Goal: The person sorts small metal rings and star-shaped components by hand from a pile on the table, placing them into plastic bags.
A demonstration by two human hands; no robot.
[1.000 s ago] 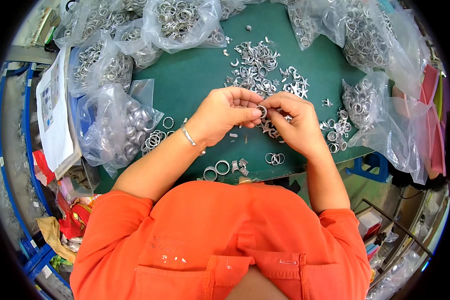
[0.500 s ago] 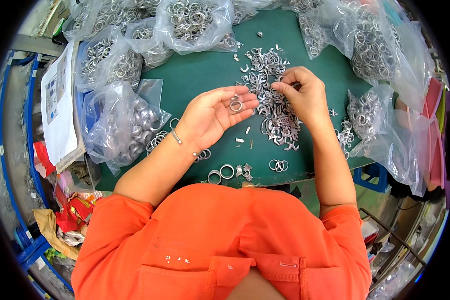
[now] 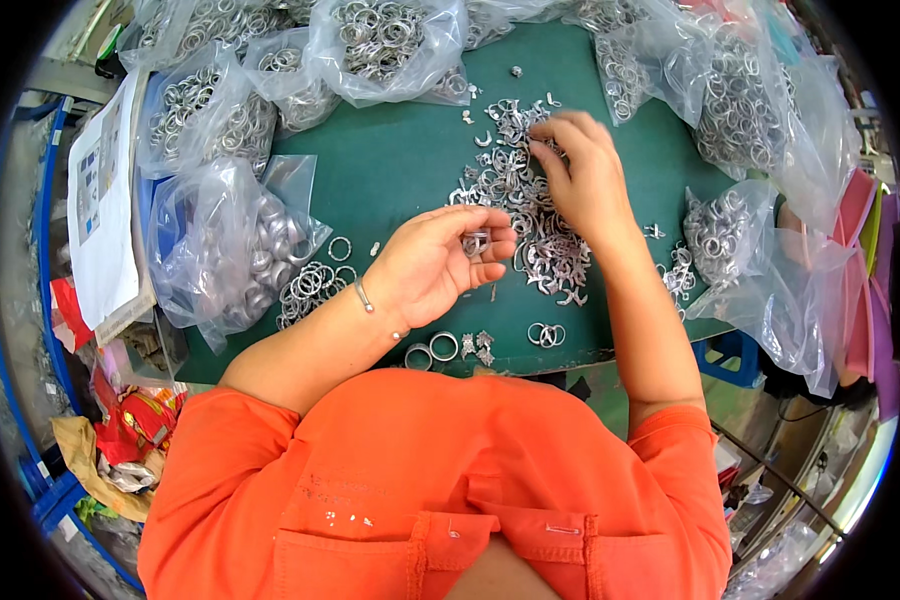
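Note:
My left hand [image 3: 440,248] is palm up, its fingers curled around silver rings [image 3: 477,243]. Some of what it holds is hidden by the fingers. My right hand [image 3: 582,170] reaches over the pile of small silver metal pieces [image 3: 555,262], many of them curved. Its fingers are bent, with a gap between thumb and index finger and nothing visible between them; the tips are slightly blurred. Below my left forearm lie two wide rings [image 3: 443,346] and small ornate pieces [image 3: 484,346]. A few thin rings [image 3: 546,335] sit near the table's front edge.
Clear plastic bags of silver rings [image 3: 380,40] line the green table's [image 3: 370,140] back. Others stand on the left [image 3: 240,250] and right [image 3: 720,225]. Loose rings [image 3: 310,292] lie beside my left forearm. A printed sheet [image 3: 105,210] stands at far left.
My left hand's fingers have curled up around the rings, which lay on the outspread fingers before. My right hand has shifted slightly away from me, and its thumb and index finger have parted.

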